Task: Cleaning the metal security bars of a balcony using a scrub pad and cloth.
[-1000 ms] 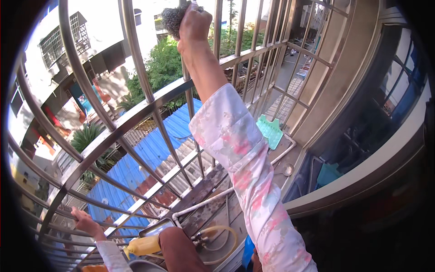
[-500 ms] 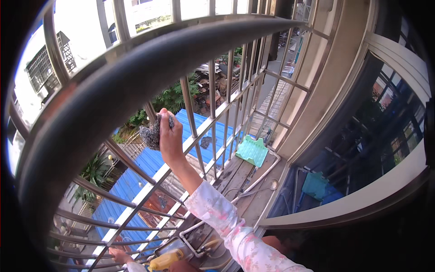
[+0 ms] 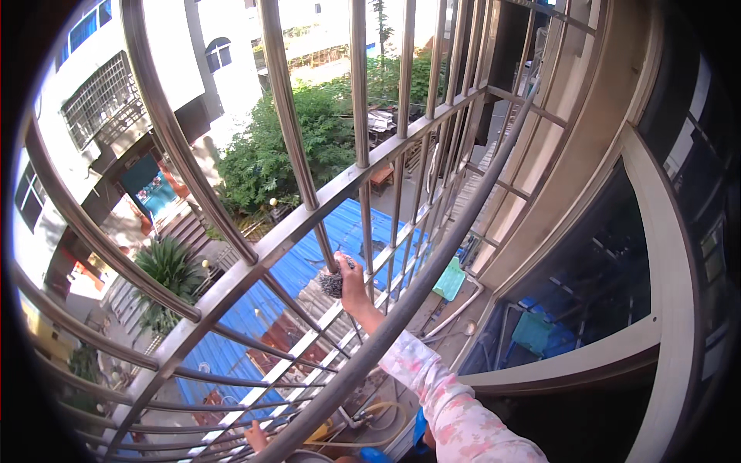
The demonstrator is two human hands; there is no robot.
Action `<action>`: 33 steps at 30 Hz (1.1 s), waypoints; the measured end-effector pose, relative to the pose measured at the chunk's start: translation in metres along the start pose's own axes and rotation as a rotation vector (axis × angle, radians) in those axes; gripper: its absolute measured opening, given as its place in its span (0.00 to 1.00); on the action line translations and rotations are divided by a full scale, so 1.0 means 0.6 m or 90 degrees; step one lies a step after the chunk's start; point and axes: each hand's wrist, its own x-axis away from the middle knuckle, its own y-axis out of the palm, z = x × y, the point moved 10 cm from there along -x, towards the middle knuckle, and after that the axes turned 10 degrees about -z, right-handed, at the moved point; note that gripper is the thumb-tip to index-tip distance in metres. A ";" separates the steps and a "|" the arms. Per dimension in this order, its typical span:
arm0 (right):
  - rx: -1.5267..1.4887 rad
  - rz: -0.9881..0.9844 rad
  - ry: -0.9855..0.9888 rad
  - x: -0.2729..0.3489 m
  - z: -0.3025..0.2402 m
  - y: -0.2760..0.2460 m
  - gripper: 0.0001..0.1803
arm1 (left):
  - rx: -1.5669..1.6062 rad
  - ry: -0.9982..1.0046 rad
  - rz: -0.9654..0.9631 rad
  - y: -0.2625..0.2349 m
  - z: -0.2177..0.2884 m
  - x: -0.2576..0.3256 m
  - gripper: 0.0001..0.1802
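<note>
My right hand, in a pale floral sleeve, is closed around a grey steel wool scrubber. The scrubber is pressed against an upright metal bar of the window grille, below its crossrail. At the lower edge, my left hand is closed at a lower rail of the grille; its grip is partly hidden. A thick grey pole runs diagonally in front of my right forearm.
A green plastic tray lies on the ledge at the grille's far end. A yellow hose curls near the lower edge. To the right is a framed glass window. Beyond the bars are a blue roof and trees far below.
My right hand with the scrubber now sits below the upper crossrail, farther right in view. The view has shifted, and the thick pole now crosses lower right instead of across the top.
</note>
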 end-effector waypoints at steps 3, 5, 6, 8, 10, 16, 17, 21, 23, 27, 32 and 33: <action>0.043 0.115 -0.034 0.007 -0.030 -0.113 0.11 | -0.098 -0.033 -0.402 0.122 0.034 0.181 0.21; 0.034 0.113 -0.023 0.000 -0.005 -0.093 0.11 | -0.094 -0.024 -0.330 0.026 0.149 0.252 0.21; 0.021 0.092 -0.027 -0.004 0.000 -0.074 0.11 | -0.081 -0.012 -0.292 -0.017 0.201 0.284 0.21; 0.038 0.121 -0.034 -0.002 0.006 -0.064 0.11 | -0.048 0.034 -0.226 -0.103 0.264 0.280 0.21; 0.025 0.130 -0.051 0.002 -0.005 -0.097 0.10 | 0.001 0.093 -0.175 -0.132 0.353 0.276 0.21; -0.017 0.142 -0.067 -0.011 0.020 -0.112 0.07 | 0.153 0.140 -0.109 -0.114 0.410 0.332 0.20; -0.025 0.173 -0.062 -0.006 0.030 -0.115 0.07 | 0.174 0.137 -0.101 -0.111 0.411 0.349 0.20; -0.028 0.171 -0.076 0.000 0.027 -0.117 0.08 | 0.243 0.137 -0.092 -0.097 0.467 0.387 0.20; -0.031 0.200 -0.085 0.006 0.027 -0.102 0.11 | 0.274 0.143 -0.082 -0.097 0.498 0.409 0.20; 0.085 0.163 -0.091 0.006 0.030 -0.133 0.10 | 0.321 0.155 -0.069 -0.103 0.564 0.449 0.20; 0.033 0.152 0.012 -0.008 0.088 -0.120 0.12 | 0.390 0.160 -0.019 -0.104 0.597 0.512 0.20; 0.169 0.196 -0.036 -0.014 0.097 -0.206 0.13 | 0.392 0.139 -0.050 -0.073 0.608 0.511 0.20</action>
